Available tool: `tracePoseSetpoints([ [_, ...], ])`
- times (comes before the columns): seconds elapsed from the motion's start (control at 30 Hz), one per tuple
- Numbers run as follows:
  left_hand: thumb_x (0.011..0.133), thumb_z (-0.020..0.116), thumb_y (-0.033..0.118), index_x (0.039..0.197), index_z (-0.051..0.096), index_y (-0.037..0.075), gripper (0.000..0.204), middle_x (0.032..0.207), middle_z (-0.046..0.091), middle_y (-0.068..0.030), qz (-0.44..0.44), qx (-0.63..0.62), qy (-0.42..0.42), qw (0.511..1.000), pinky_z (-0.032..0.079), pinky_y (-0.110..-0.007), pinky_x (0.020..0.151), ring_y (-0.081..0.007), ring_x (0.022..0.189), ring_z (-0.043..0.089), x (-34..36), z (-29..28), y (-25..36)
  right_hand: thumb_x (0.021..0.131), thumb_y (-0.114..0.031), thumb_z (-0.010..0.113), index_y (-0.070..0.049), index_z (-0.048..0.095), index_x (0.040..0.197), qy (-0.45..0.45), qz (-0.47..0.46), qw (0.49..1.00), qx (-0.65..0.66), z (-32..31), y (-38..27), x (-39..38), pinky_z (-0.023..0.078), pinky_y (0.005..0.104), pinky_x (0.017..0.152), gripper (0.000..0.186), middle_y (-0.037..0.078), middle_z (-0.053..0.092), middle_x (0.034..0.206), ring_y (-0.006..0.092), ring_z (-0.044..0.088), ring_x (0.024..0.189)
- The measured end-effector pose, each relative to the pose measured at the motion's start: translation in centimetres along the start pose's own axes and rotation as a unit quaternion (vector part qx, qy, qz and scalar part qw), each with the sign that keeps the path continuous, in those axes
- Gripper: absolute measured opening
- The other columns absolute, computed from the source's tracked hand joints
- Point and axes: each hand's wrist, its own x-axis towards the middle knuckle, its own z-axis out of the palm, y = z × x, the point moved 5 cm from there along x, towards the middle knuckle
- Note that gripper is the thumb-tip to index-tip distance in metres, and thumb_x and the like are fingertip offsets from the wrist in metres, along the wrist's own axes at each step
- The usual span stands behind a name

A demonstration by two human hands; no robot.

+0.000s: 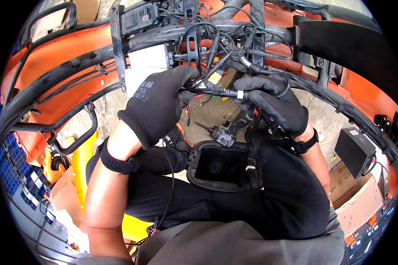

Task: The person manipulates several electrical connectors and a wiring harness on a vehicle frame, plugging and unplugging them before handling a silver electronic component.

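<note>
In the head view, my black-gloved left hand (161, 104) is closed on a bundle of black cables, near a white rectangular part (148, 59) on the frame. My gloved right hand (276, 101) has its fingers curled round a black cable connector (225, 92) with a small white band, joined in line with those cables. Above both hands, tangled cables (208, 37) run across black metal brackets (191, 24), with a yellow tag (215, 77) among them. Below, a grey power drill (223, 134) with a bit lies near an open black compartment (222, 164).
A black tubular frame (62, 70) with orange body panels (353, 79) arches round me. At right are a black box (353, 150) and cardboard (356, 210); at left, yellow panels (78, 168) and blue mesh (13, 172). My legs are bent beneath my arms.
</note>
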Motion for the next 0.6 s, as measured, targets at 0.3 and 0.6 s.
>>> tracePoseSetpoints([
  [0.3, 0.089, 0.067, -0.002, 0.127, 0.063, 0.001, 0.038, 0.107, 0.073, -0.0200, -0.014, -0.016, 0.011, 1.000, 0.056, -0.039, 0.086, -0.0316, 0.098, 0.072, 0.09, -0.20, 0.02, 0.104, -0.013, 0.063, -0.004, 0.067, 0.132, -0.002, 0.005, 1.000, 0.024, -0.07, 0.28, 0.09, 0.055, 0.0238, 0.077, 0.030, 0.003, 0.070, 0.102, 0.0081, 0.066, 0.089],
  [0.6, 0.088, 0.072, 0.005, 0.117, 0.066, 0.003, 0.030, 0.100, 0.071, -0.0183, 0.004, 0.032, 0.031, 0.999, 0.054, -0.041, 0.080, -0.0377, 0.092, 0.069, 0.16, 0.27, 0.34, 0.103, -0.014, 0.061, 0.000, 0.065, 0.132, -0.007, 0.006, 1.000, 0.003, -0.09, -0.05, 0.22, 0.055, 0.0284, 0.077, 0.033, 0.008, 0.071, 0.105, 0.0131, 0.065, 0.088],
])
